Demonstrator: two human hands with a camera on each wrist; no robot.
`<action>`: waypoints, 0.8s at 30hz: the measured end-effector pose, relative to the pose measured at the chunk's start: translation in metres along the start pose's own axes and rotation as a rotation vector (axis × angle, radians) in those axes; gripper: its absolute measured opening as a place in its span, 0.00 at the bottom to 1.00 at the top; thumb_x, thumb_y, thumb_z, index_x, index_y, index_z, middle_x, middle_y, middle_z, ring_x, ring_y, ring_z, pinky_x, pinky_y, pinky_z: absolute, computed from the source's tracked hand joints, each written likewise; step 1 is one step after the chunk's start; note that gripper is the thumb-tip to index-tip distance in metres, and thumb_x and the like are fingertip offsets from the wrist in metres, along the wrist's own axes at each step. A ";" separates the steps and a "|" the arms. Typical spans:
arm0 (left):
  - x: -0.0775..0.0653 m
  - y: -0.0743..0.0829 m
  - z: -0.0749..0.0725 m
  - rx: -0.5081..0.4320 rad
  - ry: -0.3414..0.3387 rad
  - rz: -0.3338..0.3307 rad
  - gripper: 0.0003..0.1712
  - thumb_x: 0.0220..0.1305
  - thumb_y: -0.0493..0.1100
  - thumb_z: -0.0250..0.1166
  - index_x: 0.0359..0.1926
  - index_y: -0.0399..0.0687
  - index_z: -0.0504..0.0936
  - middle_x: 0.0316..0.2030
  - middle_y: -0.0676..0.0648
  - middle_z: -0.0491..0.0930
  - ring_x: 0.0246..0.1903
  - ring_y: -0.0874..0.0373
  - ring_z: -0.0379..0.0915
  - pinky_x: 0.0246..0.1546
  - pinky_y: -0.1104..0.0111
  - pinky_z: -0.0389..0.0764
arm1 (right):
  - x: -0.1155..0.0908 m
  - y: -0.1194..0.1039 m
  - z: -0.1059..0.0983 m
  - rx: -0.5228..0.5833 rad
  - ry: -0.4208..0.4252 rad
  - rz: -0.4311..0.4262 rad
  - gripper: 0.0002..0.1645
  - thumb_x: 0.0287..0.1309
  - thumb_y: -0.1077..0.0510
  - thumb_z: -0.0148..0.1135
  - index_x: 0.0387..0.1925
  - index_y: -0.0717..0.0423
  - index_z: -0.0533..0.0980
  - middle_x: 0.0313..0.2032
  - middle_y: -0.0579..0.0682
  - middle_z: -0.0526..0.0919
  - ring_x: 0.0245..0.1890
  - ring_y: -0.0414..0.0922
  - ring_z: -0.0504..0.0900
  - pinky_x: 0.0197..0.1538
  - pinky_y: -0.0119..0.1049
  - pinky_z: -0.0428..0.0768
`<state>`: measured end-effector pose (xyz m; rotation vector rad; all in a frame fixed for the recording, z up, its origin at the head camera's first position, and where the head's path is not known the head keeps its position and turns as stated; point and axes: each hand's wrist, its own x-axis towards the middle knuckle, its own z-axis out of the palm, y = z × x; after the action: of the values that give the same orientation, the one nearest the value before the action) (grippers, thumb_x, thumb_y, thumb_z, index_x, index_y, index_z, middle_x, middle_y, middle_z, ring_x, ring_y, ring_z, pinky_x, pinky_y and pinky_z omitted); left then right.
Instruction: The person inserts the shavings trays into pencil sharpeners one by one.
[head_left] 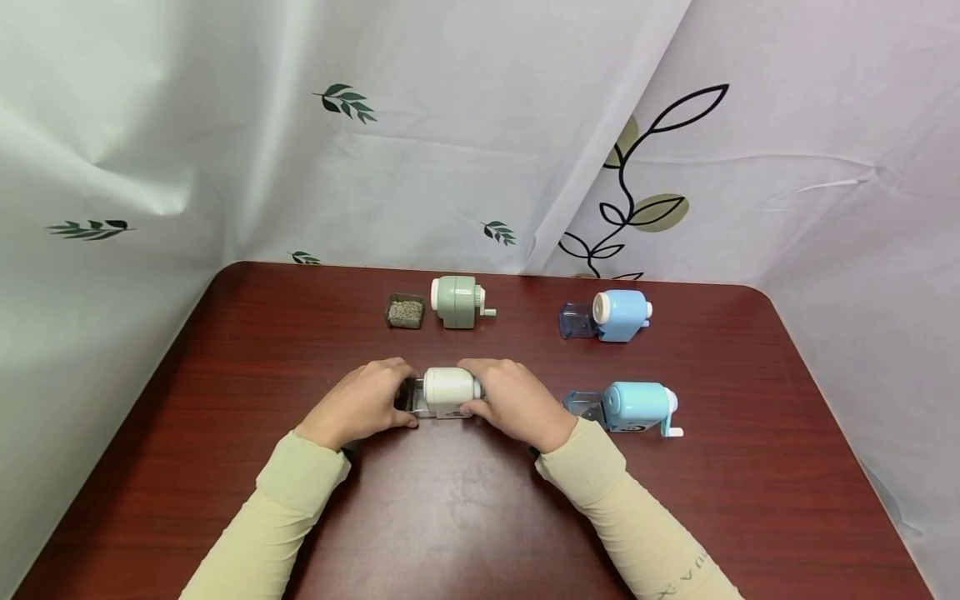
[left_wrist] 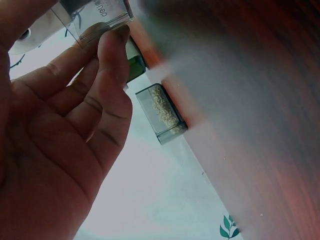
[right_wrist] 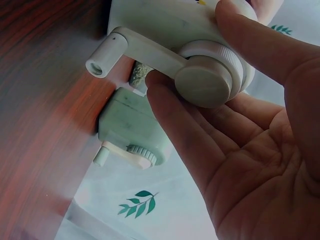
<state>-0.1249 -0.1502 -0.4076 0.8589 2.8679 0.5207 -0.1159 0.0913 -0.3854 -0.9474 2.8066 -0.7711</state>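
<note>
A white crank pencil sharpener (head_left: 448,387) lies between the two hands on the table, its rounded body toward the right. The right hand (head_left: 519,403) grips the crank end, thumb on one side and fingers on the other; the white crank (right_wrist: 152,56) sticks out past the fingers in the right wrist view. At the opposite end, the left hand (head_left: 366,405) pinches the clear shavings drawer (left_wrist: 92,22) between thumb and fingers. In the head view that drawer extends from the body's left side, partly hidden by the left fingers.
Behind stands a green sharpener (head_left: 457,302), with a separate drawer of shavings (head_left: 405,312) to its left. On the right are a blue sharpener (head_left: 624,316) and a turquoise one (head_left: 637,405), each with a drawer at its left. A patterned white curtain (head_left: 420,183) borders the table.
</note>
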 end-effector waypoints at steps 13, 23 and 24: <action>0.004 0.007 0.002 0.008 0.000 -0.003 0.33 0.44 0.49 0.84 0.48 0.34 0.82 0.42 0.45 0.82 0.39 0.52 0.81 0.42 0.59 0.82 | 0.000 0.000 0.000 0.000 -0.011 0.010 0.30 0.57 0.54 0.74 0.59 0.59 0.77 0.50 0.51 0.85 0.42 0.43 0.83 0.45 0.40 0.81; 0.005 0.007 0.003 0.003 0.010 0.005 0.31 0.43 0.48 0.84 0.45 0.36 0.82 0.40 0.47 0.81 0.36 0.55 0.79 0.41 0.60 0.81 | 0.001 0.000 0.000 0.003 -0.008 0.006 0.29 0.57 0.54 0.74 0.59 0.59 0.77 0.50 0.51 0.85 0.42 0.43 0.83 0.46 0.40 0.81; 0.005 0.007 0.003 0.003 0.008 0.004 0.31 0.44 0.48 0.84 0.45 0.36 0.82 0.40 0.47 0.80 0.36 0.55 0.79 0.41 0.60 0.81 | 0.001 0.000 0.000 0.004 -0.008 0.005 0.29 0.57 0.54 0.74 0.59 0.59 0.77 0.49 0.50 0.85 0.42 0.43 0.83 0.46 0.40 0.81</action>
<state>-0.1245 -0.1409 -0.4084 0.8649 2.8757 0.5212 -0.1163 0.0909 -0.3852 -0.9403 2.7984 -0.7697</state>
